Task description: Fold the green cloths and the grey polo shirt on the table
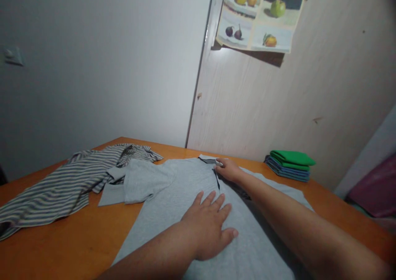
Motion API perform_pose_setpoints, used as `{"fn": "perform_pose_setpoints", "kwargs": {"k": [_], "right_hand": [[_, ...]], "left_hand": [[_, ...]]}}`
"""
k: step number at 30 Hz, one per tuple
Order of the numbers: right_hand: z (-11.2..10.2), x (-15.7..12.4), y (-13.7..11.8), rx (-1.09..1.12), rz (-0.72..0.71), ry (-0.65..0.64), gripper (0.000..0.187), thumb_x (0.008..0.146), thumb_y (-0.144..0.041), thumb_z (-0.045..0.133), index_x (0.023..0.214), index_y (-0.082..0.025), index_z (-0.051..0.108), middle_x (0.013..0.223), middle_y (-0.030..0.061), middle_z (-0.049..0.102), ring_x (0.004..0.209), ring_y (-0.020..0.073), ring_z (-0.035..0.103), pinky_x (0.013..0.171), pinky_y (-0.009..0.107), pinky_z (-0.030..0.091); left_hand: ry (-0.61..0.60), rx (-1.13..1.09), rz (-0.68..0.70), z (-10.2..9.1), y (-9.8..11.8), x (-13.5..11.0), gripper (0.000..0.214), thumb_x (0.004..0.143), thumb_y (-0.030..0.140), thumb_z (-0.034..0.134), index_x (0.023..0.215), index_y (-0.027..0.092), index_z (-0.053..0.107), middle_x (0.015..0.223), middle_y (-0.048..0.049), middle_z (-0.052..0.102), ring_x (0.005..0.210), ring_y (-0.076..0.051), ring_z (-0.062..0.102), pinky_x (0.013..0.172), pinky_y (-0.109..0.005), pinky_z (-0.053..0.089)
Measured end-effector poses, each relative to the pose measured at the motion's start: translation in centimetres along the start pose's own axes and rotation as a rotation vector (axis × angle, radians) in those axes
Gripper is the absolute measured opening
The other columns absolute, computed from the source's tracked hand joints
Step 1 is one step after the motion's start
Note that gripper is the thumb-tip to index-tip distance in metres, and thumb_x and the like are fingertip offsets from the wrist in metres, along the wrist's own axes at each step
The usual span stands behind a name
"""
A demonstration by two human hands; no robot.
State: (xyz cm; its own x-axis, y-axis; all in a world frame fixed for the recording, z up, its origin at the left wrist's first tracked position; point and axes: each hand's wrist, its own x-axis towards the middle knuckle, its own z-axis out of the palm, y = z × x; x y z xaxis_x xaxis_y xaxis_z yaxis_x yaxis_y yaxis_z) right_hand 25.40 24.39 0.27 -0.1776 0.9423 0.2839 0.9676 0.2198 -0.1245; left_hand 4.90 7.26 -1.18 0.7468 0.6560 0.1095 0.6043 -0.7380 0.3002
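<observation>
Left hand (210, 226) lies palm down and wide open on the grey polo shirt (173, 197), fingers spread and pressing flat against the cloth near its middle, gripping nothing. Right hand (229, 170) reaches farther along the same shirt to the collar (208, 159), its fingers drawn together and closed on the collar's edge, with the forearm stretched across the right half of the garment. The grey polo shirt is spread out on the orange wooden desk (93, 230), collar end at the far side, body running back toward the person, and one short sleeve (136, 183) folded out to the left. Just beside that sleeve, and partly under it, lies a crumpled striped shirt (62, 185) that stretches off toward the desk's left edge. At the far right corner of the desk, well apart from both hands, sits a stack of folded clothes (291, 164), green on top with blue layers below. Behind the desk, a fruit poster (258, 16) hangs on a pale wooden panel, and a light switch (12, 56) shows on the grey wall at the left.
</observation>
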Motion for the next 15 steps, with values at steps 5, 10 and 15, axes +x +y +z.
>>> {"fn": "perform_pose_setpoints", "kwargs": {"k": [5, 10, 15], "right_hand": [[0.2, 0.4, -1.6, -0.068, 0.027, 0.005, 0.026, 0.088, -0.033, 0.061, 0.109, -0.020, 0.071, 0.109, 0.0111, 0.072, 0.102, 0.0259, 0.063, 0.083, 0.033, 0.044], [0.3, 0.5, -3.1, -0.149, -0.039, -0.004, 0.025, 0.087, -0.016, 0.054, 0.104, -0.022, 0.073, 0.110, 0.0120, 0.070, 0.108, 0.0262, 0.059, 0.089, 0.035, 0.040], [-0.3, 0.1, -3.6, -0.186, -0.095, -0.049, 0.028, 0.088, -0.020, 0.052, 0.102, -0.021, 0.076, 0.111, 0.0137, 0.071, 0.108, 0.0293, 0.061, 0.091, 0.038, 0.040]], "left_hand": [[-0.006, -0.004, 0.000, -0.2, 0.0, 0.0, 0.076, 0.096, 0.072, 0.020, 0.156, 0.028, 0.032, 0.165, -0.0104, 0.022, 0.153, -0.035, 0.013, 0.120, -0.066, 0.008], [-0.016, -0.005, -0.004, -0.4, 0.0, -0.1, 0.076, 0.096, 0.071, 0.020, 0.156, 0.027, 0.032, 0.166, -0.0102, 0.021, 0.153, -0.035, 0.012, 0.121, -0.065, 0.008], [-0.004, 0.006, -0.002, -0.2, 0.1, -0.1, 0.074, 0.097, 0.069, 0.022, 0.156, 0.027, 0.033, 0.165, -0.0101, 0.022, 0.153, -0.035, 0.012, 0.120, -0.066, 0.008]]}}
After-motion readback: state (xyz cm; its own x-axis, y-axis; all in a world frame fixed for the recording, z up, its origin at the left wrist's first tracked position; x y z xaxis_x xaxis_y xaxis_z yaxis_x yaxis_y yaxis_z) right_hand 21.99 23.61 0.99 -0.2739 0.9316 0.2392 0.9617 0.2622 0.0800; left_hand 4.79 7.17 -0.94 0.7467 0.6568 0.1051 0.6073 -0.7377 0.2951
